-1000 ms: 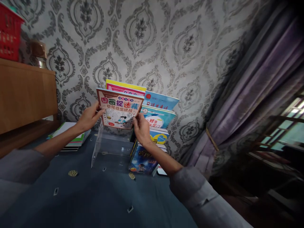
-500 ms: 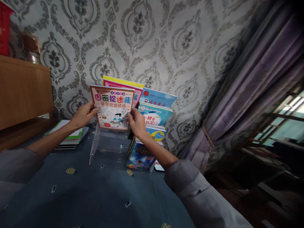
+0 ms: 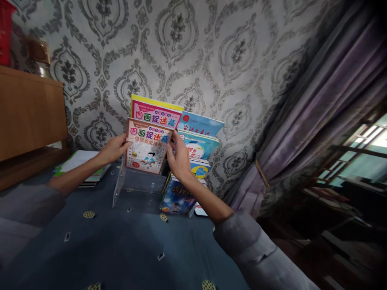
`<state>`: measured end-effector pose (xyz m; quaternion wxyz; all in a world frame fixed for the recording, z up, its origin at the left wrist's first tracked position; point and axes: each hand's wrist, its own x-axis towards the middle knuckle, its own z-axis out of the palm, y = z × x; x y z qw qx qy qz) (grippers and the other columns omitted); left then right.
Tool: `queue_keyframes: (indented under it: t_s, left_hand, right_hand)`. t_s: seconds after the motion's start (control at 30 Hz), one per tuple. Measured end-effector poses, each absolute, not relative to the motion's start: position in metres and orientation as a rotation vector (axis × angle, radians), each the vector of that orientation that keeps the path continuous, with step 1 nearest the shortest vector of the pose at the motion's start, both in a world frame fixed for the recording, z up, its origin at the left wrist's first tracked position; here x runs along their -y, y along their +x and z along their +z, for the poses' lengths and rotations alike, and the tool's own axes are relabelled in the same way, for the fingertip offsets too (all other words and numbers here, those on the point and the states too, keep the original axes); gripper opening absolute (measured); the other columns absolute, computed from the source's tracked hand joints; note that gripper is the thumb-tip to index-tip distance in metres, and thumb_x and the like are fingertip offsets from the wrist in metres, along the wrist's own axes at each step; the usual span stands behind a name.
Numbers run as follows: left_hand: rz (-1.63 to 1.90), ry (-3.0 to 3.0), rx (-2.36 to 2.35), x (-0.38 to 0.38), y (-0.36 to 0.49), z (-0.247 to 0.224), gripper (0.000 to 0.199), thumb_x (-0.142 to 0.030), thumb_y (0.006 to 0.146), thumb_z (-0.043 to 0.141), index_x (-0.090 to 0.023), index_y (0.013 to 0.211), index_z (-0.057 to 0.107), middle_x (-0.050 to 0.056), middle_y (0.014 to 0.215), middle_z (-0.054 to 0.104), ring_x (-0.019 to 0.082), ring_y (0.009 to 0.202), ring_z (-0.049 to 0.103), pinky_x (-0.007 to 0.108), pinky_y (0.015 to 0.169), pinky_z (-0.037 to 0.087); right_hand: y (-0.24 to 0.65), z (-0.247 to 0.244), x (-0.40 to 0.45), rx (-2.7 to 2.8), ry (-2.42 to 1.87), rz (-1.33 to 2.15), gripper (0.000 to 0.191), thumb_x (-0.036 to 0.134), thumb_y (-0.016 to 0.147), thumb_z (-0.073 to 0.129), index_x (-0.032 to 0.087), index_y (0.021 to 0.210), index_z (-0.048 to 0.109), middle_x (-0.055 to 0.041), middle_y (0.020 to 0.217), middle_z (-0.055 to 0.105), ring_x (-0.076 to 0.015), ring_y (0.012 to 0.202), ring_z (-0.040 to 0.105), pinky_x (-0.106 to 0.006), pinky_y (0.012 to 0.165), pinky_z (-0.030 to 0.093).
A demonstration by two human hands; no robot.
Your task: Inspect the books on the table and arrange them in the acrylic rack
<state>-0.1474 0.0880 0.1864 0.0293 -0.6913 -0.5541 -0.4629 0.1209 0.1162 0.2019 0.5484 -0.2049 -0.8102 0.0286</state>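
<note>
A brown-bordered book (image 3: 148,151) is held upright between my two hands above a clear tiered rack (image 3: 136,189). My left hand (image 3: 116,147) pinches its left edge, and my right hand (image 3: 179,155) grips its right edge. Right behind it stands a pink book (image 3: 155,114), with a yellow book (image 3: 157,102) at the back. On the rack's right side are a light blue book (image 3: 202,124), a teal book (image 3: 208,144), a blue and yellow book (image 3: 201,169) and a dark blue book (image 3: 178,197), partly behind my right hand and forearm.
Several thin books (image 3: 81,159) lie stacked on the dark bed-like surface (image 3: 121,249) at the left. A wooden cabinet (image 3: 32,112) stands at far left, with a red basket (image 3: 6,32) on top. A purple curtain (image 3: 290,133) hangs at right.
Both hands have moved the brown-bordered book slightly right and down, nearer the rack. More of the pink book's cover shows above it.
</note>
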Motion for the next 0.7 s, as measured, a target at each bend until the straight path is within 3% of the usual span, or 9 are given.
queue_keyframes:
  t_s: [0.13,0.3,0.43,0.7]
  left_hand:
    - [-1.256,-2.054,1.74,-0.086,-0.149,0.189,0.021,-0.043,0.087,0.05,-0.024,0.082,0.058,0.008,0.082,0.073,0.031,0.081,0.069,0.042,0.075,0.051]
    - [-1.193,-1.998,1.8,-0.088,-0.147,0.192,0.022,-0.042,0.088,0.05,-0.025,0.076,0.056,0.009,0.079,0.07,0.033,0.08,0.068,0.043,0.074,0.05]
    - [-1.21,-1.998,1.817,-0.091,-0.144,0.192,0.024,-0.044,0.09,0.049,-0.025,0.076,0.055,0.008,0.076,0.068,0.032,0.079,0.068,0.043,0.074,0.049]
    - [-1.213,-2.001,1.831,-0.088,-0.14,0.187,0.024,-0.046,0.092,0.045,-0.025,0.086,0.056,0.009,0.08,0.068,0.033,0.085,0.067,0.043,0.077,0.049]
  right_hand:
    - [0.123,0.192,-0.108,1.873,-0.468,0.066,0.058,0.026,0.102,0.04,0.021,0.159,0.031,-0.0155,0.159,0.043,-0.0317,0.148,0.041,-0.062,0.118,0.04]
    - [0.126,0.182,-0.1,1.908,-0.47,0.033,0.064,0.02,0.101,0.038,0.026,0.163,0.021,-0.011,0.163,0.037,-0.0275,0.15,0.038,-0.056,0.12,0.041]
    - [0.131,0.177,-0.09,1.892,-0.464,0.029,0.066,0.017,0.101,0.037,0.027,0.163,0.019,-0.0108,0.164,0.036,-0.0284,0.151,0.036,-0.058,0.119,0.042]
    - [0.135,0.144,-0.047,1.939,-0.41,0.147,0.056,0.012,0.1,0.041,0.028,0.154,0.04,-0.012,0.152,0.052,-0.0258,0.142,0.049,-0.052,0.114,0.048]
